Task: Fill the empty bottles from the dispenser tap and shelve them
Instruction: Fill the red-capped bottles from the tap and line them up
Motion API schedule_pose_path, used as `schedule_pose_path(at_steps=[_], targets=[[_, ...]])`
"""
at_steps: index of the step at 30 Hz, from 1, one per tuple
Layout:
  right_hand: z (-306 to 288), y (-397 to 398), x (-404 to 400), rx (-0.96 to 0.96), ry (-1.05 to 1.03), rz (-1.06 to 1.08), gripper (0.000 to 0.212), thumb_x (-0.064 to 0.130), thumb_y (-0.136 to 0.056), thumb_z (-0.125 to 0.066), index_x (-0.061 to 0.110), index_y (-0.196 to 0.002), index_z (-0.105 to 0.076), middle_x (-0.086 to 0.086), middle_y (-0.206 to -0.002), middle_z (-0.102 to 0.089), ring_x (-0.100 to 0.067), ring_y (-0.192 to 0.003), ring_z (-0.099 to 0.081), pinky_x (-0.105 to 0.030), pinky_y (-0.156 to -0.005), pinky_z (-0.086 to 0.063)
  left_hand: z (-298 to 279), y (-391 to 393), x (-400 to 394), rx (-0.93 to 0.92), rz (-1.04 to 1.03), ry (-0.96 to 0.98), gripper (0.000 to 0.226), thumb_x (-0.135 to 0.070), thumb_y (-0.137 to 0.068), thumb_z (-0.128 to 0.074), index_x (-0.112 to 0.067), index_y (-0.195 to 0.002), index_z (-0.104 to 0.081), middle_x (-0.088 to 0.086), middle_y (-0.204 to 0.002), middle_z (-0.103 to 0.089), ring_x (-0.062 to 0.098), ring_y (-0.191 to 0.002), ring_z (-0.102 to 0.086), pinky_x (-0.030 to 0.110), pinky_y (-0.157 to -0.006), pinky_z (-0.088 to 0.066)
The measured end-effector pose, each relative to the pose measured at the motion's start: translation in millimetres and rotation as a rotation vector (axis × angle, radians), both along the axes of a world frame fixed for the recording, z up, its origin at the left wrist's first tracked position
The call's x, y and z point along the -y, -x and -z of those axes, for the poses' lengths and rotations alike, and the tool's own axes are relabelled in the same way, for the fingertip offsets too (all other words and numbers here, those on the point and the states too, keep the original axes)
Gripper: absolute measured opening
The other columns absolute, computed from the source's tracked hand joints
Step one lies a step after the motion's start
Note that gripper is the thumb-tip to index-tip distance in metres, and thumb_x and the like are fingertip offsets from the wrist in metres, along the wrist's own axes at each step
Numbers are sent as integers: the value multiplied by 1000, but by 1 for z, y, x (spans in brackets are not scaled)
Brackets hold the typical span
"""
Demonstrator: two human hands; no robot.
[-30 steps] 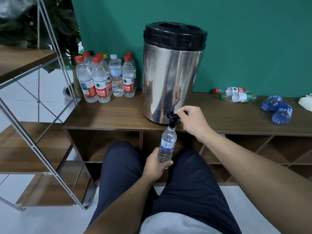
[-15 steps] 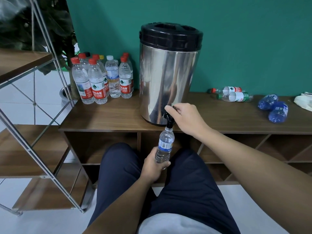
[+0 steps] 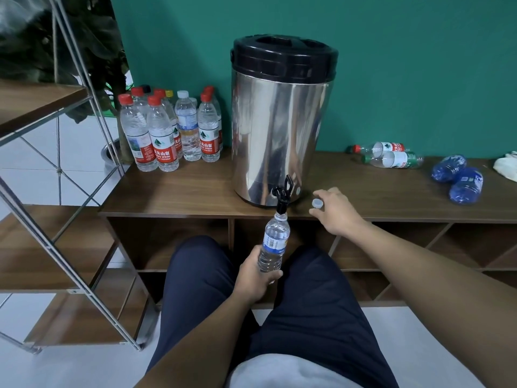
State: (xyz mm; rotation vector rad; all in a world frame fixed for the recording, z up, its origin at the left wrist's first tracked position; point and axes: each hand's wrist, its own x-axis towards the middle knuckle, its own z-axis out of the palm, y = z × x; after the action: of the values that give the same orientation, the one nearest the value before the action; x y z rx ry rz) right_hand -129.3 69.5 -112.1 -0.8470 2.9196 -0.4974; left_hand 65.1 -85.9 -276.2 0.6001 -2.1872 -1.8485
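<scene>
1. The steel water dispenser [image 3: 282,127] with a black lid stands on the wooden tabletop [image 3: 179,191], against the green wall.
2. The left hand [image 3: 256,278] grasps the lower part of an uncapped bottle [image 3: 274,243]; its mouth is right under the dispenser's black tap [image 3: 282,198].
3. The right hand [image 3: 334,211] is just right of the tap and pinches a small white cap [image 3: 317,203] in its fingertips.
4. Left of the dispenser, capped bottles [image 3: 170,130] stand upright in a group.
5. Right of the dispenser, two clear bottles [image 3: 389,154] lie on their sides, and further right two blue bottles [image 3: 458,177] lie too.
6. A shelf rack [image 3: 56,233] with a metal frame stands left of the tabletop.
</scene>
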Motion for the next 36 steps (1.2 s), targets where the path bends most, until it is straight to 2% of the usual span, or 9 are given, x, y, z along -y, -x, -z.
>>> schedule_pose_path(at_steps=[7, 13, 17, 19, 21, 25, 30, 33, 36], targets=[[7, 16, 4, 37, -35, 26, 47, 34, -111, -64, 18, -154, -58, -16, -150, -45, -40, -130, -59, -45, -107, -51, 3, 0, 1, 2, 17, -9, 54, -13, -83, -96, -39, -121, -67, -11, -111, -80, 10, -103, -77, 32, -91, -63], [13, 14, 1, -8, 33, 14, 17, 25, -110, -64, 12, -119, -72, -14, -129, -56, -34, -111, -62, -44, -96, -54, 1, 0, 1, 13, 24, -3, 53, -11, -85, -95, -37, -121, -67, -11, -111, -80, 8, -103, -77, 24, -85, -59], [6, 1, -2, 36, 189, -40, 11, 26, -106, -73, 16, -106, -77, -3, -109, -67, -21, -102, -66, -33, -92, -49, 0, 0, -1, 27, 45, 2, 52, -10, -85, -95, -35, -121, -67, -10, -112, -81, 8, -102, -77, 25, -88, -60], [0, -14, 0, 106, 280, -121, 10, 28, -105, -74, 20, -109, -79, 4, -101, -70, -6, -87, -66, -30, -87, -52, -1, 1, -3, 24, 55, 2, 53, -9, -84, -96, -35, -121, -68, -9, -111, -81, 9, -103, -78, 27, -89, -61], [-6, -30, 3, 154, 315, -214, 11, 29, -105, -74, 21, -110, -79, 10, -94, -68, 1, -73, -64, -25, -78, -49, -2, 1, -5, 20, 65, -1, 54, -7, -83, -96, -33, -121, -68, -9, -111, -81, 9, -102, -78, 27, -89, -60], [-11, -48, 4, 111, 300, -335, 10, 29, -104, -75, 21, -106, -80, 12, -105, -64, 5, -86, -64, -16, -81, -44, -8, 0, -7, -2, 91, 6, 54, -8, -82, -97, -31, -121, -69, -7, -110, -82, 11, -102, -78, 32, -92, -63], [-29, -51, -6, 51, 186, -487, 8, 31, -107, -70, 29, -113, -77, 15, -114, -60, -5, -92, -61, -29, -89, -53, -18, -3, -5, -34, 111, 59, 54, -13, -79, -99, -32, -122, -70, -7, -111, -82, 14, -104, -79, 36, -97, -63], [-43, -52, -11, 9, 104, -571, 17, 26, -108, -69, 28, -123, -76, 12, -118, -62, -3, -93, -59, -29, -89, -50, -27, -5, -5, -47, 125, 76, 56, -13, -80, -99, -31, -125, -71, -8, -111, -82, 13, -104, -79, 31, -94, -62], [-60, -55, -13, -22, 70, -619, 20, 26, -108, -71, 29, -127, -76, 11, -119, -64, -9, -95, -62, -32, -88, -52, -36, -9, -3, -68, 120, 81, 56, -12, -80, -99, -28, -126, -71, -6, -113, -82, 14, -105, -79, 28, -94, -61]])
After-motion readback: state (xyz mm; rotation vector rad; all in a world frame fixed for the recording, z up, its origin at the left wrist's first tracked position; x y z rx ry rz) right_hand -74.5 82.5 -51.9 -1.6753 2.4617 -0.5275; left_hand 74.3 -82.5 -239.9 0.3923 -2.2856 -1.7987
